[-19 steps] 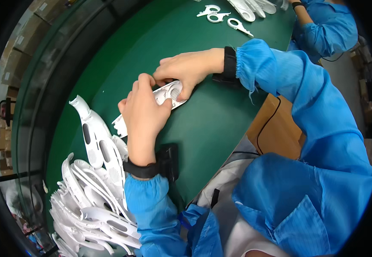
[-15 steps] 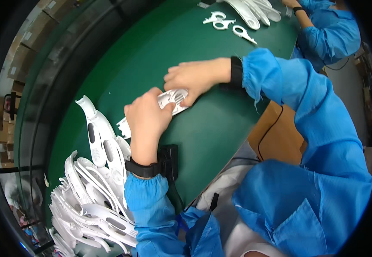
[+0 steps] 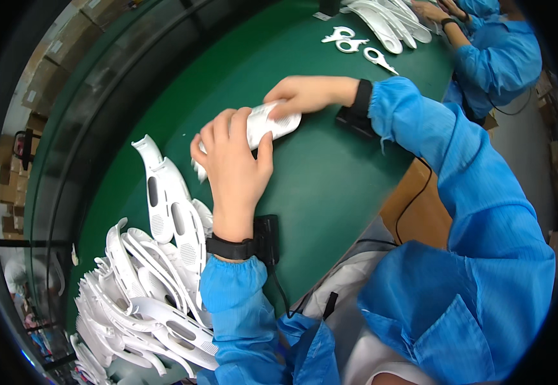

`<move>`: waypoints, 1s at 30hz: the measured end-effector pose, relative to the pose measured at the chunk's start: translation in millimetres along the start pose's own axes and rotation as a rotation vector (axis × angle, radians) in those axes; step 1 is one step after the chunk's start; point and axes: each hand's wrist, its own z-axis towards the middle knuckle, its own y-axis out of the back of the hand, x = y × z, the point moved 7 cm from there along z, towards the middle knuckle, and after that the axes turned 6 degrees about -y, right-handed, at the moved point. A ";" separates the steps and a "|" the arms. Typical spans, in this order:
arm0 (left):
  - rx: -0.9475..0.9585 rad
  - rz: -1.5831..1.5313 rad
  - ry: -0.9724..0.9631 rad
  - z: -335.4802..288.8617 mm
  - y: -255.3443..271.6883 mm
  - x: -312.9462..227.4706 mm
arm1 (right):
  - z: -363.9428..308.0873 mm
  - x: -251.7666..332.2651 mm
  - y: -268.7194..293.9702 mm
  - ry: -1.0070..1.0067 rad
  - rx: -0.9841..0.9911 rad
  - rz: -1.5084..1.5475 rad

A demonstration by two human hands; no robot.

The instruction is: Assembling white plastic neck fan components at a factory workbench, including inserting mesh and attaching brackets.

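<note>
A long white plastic shell (image 3: pixel 258 128) lies slantwise between my hands over the green table, its smooth, curved side up. My left hand (image 3: pixel 234 157) spans its near-left part, with fingers over the far edge and the thumb along the near edge. At the shell's right end, my right hand (image 3: pixel 301 96) grips it, fingers bent and slightly blurred. The palms hide part of the shell. Left of my left forearm lies a heap of similar white shells (image 3: pixel 144 282), some with oval slots and rows of small holes.
Several flat white ring-ended parts (image 3: pixel 376 58) lie at the far side of the green table (image 3: pixel 330 186). Behind them is another pile of white shells (image 3: pixel 382 25). A co-worker in a blue sleeve (image 3: pixel 497 58) works at the far right. Cables hang from black wrist straps (image 3: pixel 231 247).
The shell has turned over, from its ribbed inner side up to its smooth outer side up. Both hands have shifted their hold, and my left fingers are more spread.
</note>
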 end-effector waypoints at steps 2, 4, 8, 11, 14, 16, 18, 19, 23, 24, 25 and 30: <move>-0.186 -0.073 0.008 2.0 10.4 -3.5 | 3.0 -50.5 34.8 -0.058 -0.238 0.165; -0.151 -0.187 -0.087 2.5 1.4 -23.7 | 18.5 -72.8 63.7 -0.027 -0.469 0.221; 0.052 -0.399 0.067 -22.2 -43.3 -3.6 | 48.3 -82.0 89.5 -0.377 -0.657 0.332; 0.112 -0.435 0.286 -34.1 -51.4 12.9 | 56.3 -87.2 87.4 -0.250 -0.645 0.633; 0.131 -0.380 0.244 -32.2 -58.6 13.5 | 34.3 -101.1 84.8 -0.245 -0.699 0.720; 0.071 -0.333 0.231 -31.2 -62.6 18.8 | -8.0 -90.9 82.0 -0.209 -0.490 0.636; 0.176 -0.381 0.413 -32.3 -71.6 25.6 | -69.5 -93.1 80.9 -0.169 -0.331 0.569; 0.197 -0.391 0.357 -35.7 -70.6 31.6 | -110.6 -73.7 73.5 -0.167 -0.294 0.559; 0.297 -0.424 0.336 -34.1 -69.1 35.5 | -273.4 -120.7 51.5 -0.462 -0.352 0.599; 0.305 -0.472 0.326 -28.2 -79.2 26.3 | -327.7 -152.7 46.1 -0.536 -0.516 0.314; 0.366 -0.456 0.245 -16.2 -87.8 2.4 | -376.3 -185.8 28.6 -0.721 -0.496 0.280; 0.578 -0.645 -0.064 21.3 -140.1 -114.7 | -452.0 -298.3 -180.5 -0.978 -0.004 0.388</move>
